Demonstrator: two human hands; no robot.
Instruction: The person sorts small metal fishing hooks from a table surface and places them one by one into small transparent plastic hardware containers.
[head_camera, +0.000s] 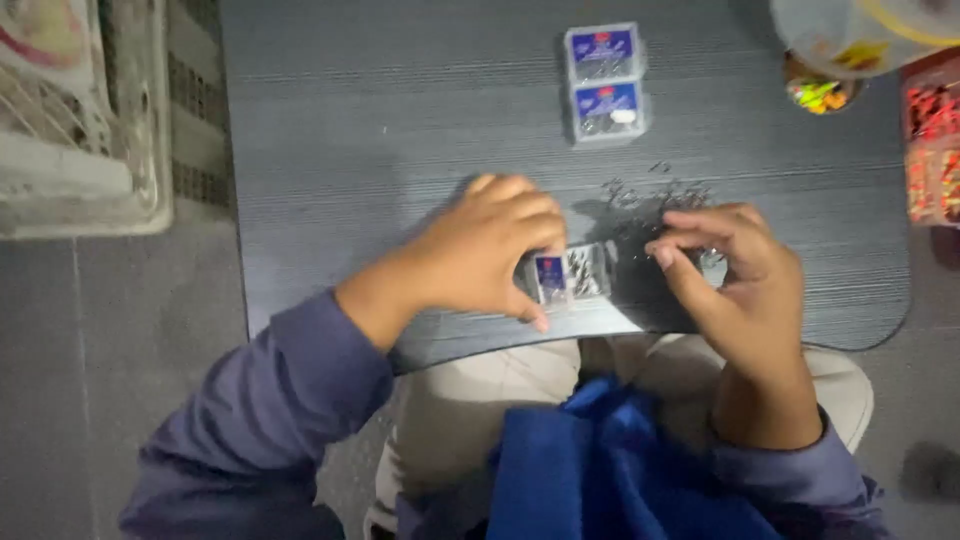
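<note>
My left hand (490, 250) grips a small clear plastic box (570, 277) with a blue label, holding it at the near edge of the dark grey table (380, 130). The box holds small metal pieces. My right hand (735, 270) hovers just right of the box with thumb and fingers pinched together; whether a small piece is between them is too small to tell. A loose scatter of tiny dark metal pieces (655, 195) lies on the table just behind both hands.
Two more clear boxes with blue labels (605, 82) sit one behind the other at the table's far middle. A clear container (850, 35) and trays of colourful small items (935, 150) stand at the far right. A white plastic crate (80, 110) sits on the floor at left.
</note>
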